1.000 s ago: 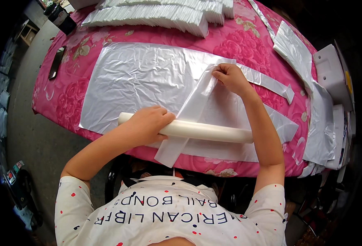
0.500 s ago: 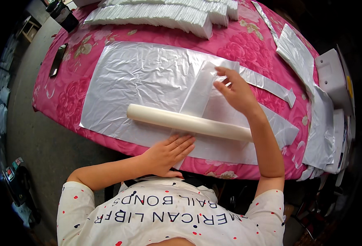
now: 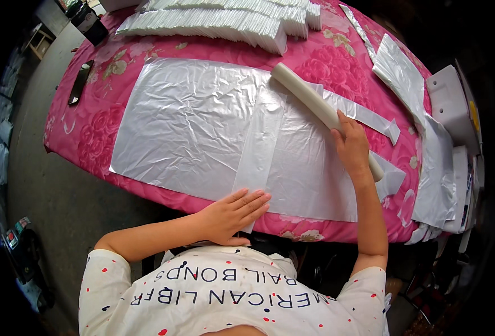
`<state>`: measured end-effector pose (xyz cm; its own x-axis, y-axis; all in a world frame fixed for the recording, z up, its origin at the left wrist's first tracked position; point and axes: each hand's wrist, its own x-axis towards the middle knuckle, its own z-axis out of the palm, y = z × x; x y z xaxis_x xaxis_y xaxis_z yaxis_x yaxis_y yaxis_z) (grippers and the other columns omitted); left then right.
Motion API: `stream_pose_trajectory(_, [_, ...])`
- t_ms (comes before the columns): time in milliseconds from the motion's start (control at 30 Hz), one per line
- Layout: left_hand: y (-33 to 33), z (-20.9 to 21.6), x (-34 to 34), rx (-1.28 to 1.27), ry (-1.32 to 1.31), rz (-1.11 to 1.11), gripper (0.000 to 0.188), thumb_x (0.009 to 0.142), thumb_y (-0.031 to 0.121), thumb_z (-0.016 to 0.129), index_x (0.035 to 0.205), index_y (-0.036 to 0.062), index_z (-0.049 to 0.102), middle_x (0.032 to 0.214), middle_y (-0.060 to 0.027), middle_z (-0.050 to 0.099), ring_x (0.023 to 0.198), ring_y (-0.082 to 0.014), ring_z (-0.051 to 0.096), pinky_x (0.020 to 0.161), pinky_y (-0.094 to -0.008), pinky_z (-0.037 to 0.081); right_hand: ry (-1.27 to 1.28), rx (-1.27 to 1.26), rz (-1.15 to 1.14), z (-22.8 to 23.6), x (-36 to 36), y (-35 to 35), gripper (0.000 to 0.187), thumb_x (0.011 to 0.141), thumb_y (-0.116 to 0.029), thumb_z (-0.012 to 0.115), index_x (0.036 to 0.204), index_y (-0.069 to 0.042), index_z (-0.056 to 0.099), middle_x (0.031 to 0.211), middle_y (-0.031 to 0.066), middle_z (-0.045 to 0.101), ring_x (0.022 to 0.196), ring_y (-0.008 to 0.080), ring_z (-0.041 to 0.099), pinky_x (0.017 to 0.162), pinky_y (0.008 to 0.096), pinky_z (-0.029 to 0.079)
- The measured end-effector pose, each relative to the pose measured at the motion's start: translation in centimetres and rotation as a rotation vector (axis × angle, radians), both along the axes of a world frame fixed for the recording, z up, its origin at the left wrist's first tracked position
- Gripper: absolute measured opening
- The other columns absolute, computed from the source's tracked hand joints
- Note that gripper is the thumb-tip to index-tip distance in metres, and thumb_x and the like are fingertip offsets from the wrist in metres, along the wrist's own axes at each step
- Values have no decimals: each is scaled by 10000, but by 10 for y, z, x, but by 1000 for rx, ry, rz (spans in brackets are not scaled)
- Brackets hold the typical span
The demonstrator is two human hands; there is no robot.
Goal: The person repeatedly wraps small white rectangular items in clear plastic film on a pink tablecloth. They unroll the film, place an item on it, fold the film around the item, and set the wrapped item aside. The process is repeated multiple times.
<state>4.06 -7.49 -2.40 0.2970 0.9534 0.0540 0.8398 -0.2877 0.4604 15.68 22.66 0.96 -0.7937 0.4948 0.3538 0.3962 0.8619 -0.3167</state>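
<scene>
My left hand (image 3: 235, 214) lies flat, palm down and fingers out, at the near edge of a shiny silvery-white plastic sheet (image 3: 180, 120). Under its fingertips is the near end of a translucent folded strip (image 3: 258, 143) that runs across the sheet. My right hand (image 3: 352, 143) grips a cream-coloured tube (image 3: 309, 96) near its middle. The tube slants over the right part of the sheet, its far end at the upper left, its near end beside my right wrist. Whether it touches the sheet along its whole length, I cannot tell.
A pink floral cloth (image 3: 99, 131) covers the table. Stacks of folded white plastic (image 3: 202, 25) stand at the far side. A phone (image 3: 80, 83) and a dark bottle (image 3: 86, 23) are far left; a narrow silvery strip (image 3: 365, 116), more plastic film (image 3: 404, 75) and a white box (image 3: 449, 101) are right.
My right hand has come down onto the tube. The tube has moved up and right, turning from nearly crosswise to a steep slant, uncovering the strip. My left hand has hardly moved.
</scene>
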Motion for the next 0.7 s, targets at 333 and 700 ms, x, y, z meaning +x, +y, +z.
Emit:
stream_pose_trajectory(333, [-5,2,3,-54,206,10,697,745,248,540,1365,13,328,1457,-164,253,1374,-275,188,1105,-447,142,-141,-161,502,10,11,-100,507,690,-75,670,1183,-101,556,1085,74,584,976,283,534,861,387,415])
stream_pose_trajectory(700, [-12,-8,2,119,323,-15,523,858,216,413,1345,34,361,1448,-131,285,1352,-262,251,1091,-413,196,14,52,298,-10,-97,-16,462,755,-53,632,1208,-73,542,1154,94,568,1115,293,476,969,382,368])
